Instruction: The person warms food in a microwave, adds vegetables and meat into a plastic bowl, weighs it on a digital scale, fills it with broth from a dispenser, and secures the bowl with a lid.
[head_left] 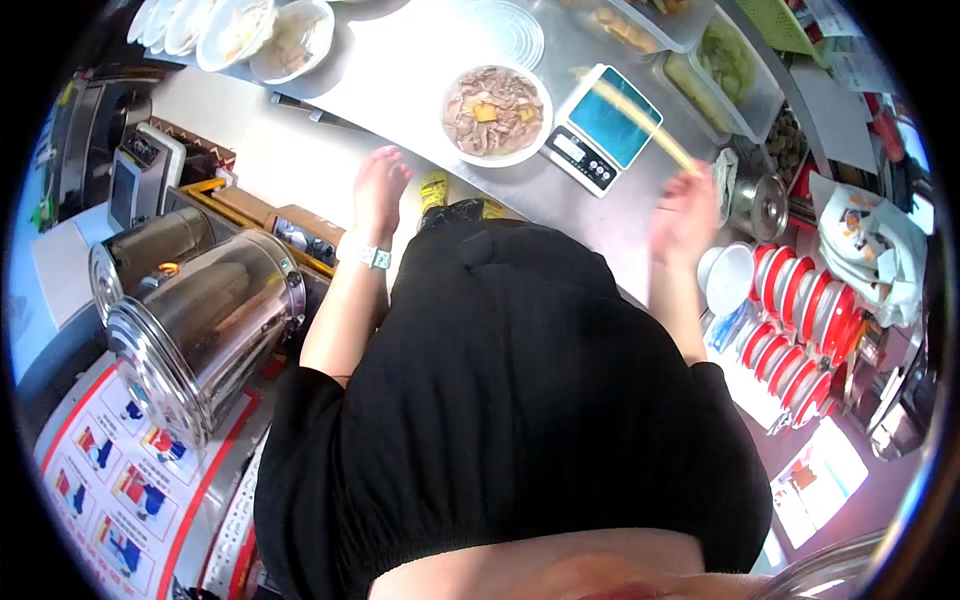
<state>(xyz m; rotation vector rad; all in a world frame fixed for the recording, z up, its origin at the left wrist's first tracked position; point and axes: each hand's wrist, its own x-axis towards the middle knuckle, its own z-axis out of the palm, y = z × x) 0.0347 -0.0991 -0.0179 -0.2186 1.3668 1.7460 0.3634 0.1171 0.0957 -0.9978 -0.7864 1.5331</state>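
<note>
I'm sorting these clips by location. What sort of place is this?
Probably a commercial kitchen: a bowl of sliced meat beside a digital scale, tubs of food along the counter, and large lidded metal pots.

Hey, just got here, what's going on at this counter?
Someone's right hand holds a long pale utensil, apparently chopsticks, that reaches over a digital scale. The left hand is empty, held off the counter's edge. A bowl of what looks like sliced meat sits beside the scale, not on it.
</note>
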